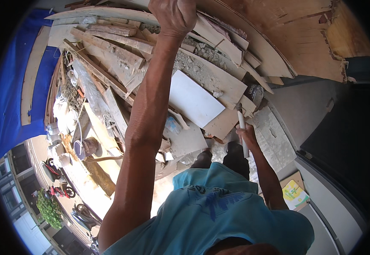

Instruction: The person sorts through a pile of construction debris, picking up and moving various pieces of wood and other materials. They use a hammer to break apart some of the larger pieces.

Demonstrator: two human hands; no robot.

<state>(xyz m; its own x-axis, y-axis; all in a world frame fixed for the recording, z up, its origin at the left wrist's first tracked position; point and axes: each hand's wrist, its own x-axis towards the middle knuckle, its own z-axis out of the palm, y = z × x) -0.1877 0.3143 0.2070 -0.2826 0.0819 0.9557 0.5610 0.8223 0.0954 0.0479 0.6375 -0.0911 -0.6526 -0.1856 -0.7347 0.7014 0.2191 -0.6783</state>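
My left arm stretches up across the middle of the view. At its end my left hand (174, 17) is closed in a fist at the top edge, in front of the long curved-looking wooden boards; what its fingers hold is cut off. Low at my right side, my right hand (247, 135) is wrapped round the pale handle of a hammer (242, 121), whose dark head points away from me. Beyond the hammer lie splintered board ends. A white rectangular panel (197, 98) rests on the heap, between my left forearm and the hammer.
Broken planks (108, 51), plywood and rubble pile up ahead of my feet. A bucket (85, 148) stands at the left, below white sacks (65, 112). Large brown plywood sheets (297, 34) lean at the upper right. A blue tarp (12, 85) hangs far left; parked motorbikes (61, 191) stand beyond.
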